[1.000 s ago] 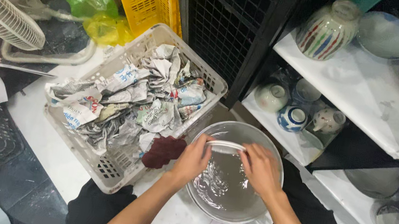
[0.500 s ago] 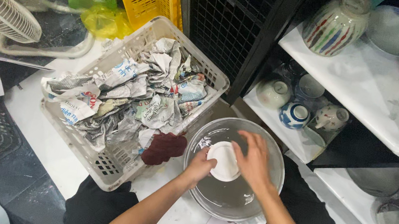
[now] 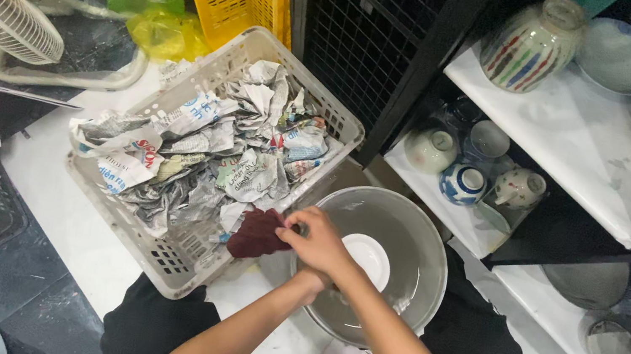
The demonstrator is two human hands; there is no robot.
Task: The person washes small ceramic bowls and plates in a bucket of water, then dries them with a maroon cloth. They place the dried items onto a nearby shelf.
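Head view, looking down. Your two hands meet over the near-left rim of the large grey basin [image 3: 407, 243], which sits on the white floor sheet [image 3: 69, 221] between the white basket [image 3: 173, 264] of crumpled newspaper [image 3: 209, 151] and the lower shelf [image 3: 446, 212]. The right hand [image 3: 321, 246] lies uppermost with fingers curled together, its tips pinching the dark red cloth [image 3: 256, 234] that hangs over the basin's left edge, touching the basket's near corner. The left hand [image 3: 308, 280] is almost wholly hidden beneath it; whether it grips anything cannot be told. A small white dish [image 3: 368, 258] rests inside the basin, just right of your hands, partly covered by them. To work well here, keep the cloth bunched in a firm pinch so that no loose end trails into the newspaper, and steady the dish with the lower hand before you press on it, since it appears free to slide on the smooth basin floor. Hold your wrists over the basin, not its rim, lest you tip it. Mind the small cups and teapot [image 3: 520, 187] close by on the lower shelf.
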